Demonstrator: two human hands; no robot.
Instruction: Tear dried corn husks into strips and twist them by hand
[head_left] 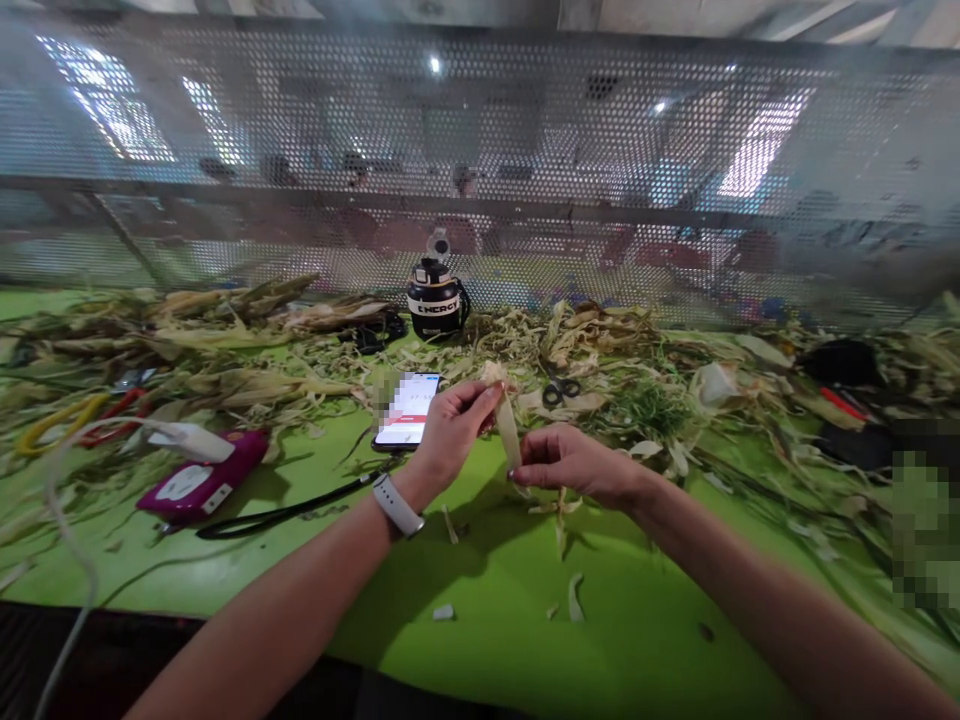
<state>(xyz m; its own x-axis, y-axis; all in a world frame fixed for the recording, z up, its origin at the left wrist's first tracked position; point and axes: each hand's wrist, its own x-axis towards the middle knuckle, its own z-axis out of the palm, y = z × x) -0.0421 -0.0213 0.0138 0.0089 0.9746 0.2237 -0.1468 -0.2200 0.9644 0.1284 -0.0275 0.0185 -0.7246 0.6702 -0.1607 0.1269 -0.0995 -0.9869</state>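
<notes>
Between my two hands a pale strip of corn husk (509, 432) hangs over the green table. My left hand (459, 420), with a white watch on the wrist, pinches its upper end, where a light bunched piece sticks up past the fingertips. Lower down, the fingers of my right hand (555, 460) are closed on the strip's bottom end. Just behind my left hand lies a phone (409, 410) with its screen lit. A pair of dark scissors (561, 390) rests among husk scraps beyond my right hand.
Husks (247, 335) lie heaped along the back and sides of the green table (480, 640). A black bottle (436, 300) stands before a perforated metal screen (510, 130). At left are a purple power bank (206, 480) with a white cable, and yellow-handled scissors (60, 425).
</notes>
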